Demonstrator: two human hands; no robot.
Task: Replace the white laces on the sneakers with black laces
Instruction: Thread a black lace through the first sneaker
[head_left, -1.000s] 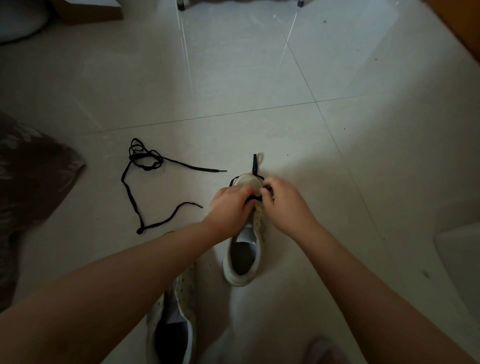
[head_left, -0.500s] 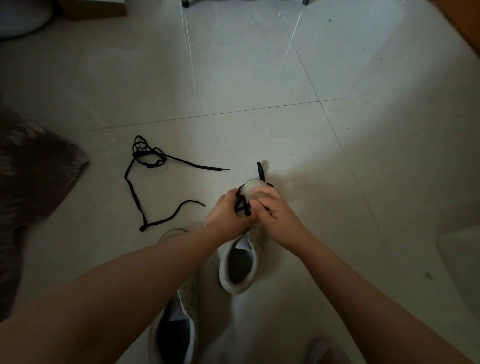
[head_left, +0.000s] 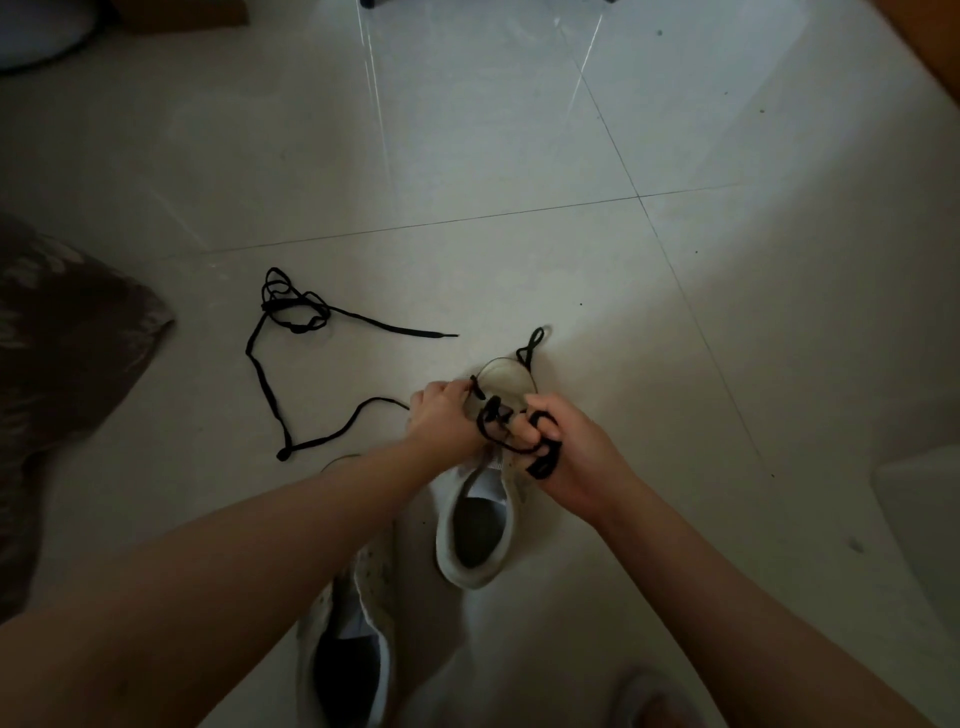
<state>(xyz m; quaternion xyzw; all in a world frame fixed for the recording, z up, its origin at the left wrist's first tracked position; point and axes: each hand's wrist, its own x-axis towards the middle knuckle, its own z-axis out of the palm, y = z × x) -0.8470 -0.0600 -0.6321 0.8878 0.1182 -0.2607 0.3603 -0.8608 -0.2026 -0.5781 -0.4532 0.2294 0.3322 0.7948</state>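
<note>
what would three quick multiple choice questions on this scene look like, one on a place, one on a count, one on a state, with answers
1. Where does the loose black lace lie?
A. on the floor, left of the sneaker being laced
B. inside the nearer sneaker
C. draped over the right forearm

2. How many sneakers show?
A. one
B. two
C. four

3. What is the right hand doing?
A. resting flat on the floor
B. gripping a black lace
C. hanging idle

Answers:
1. A, it sprawls on the tiled floor, left of the sneaker being laced.
2. B, that one plus the nearer sneaker under the left forearm.
3. B, its fingers curl round the black lace in the shoe, while the left hand pinches the other end.
</note>
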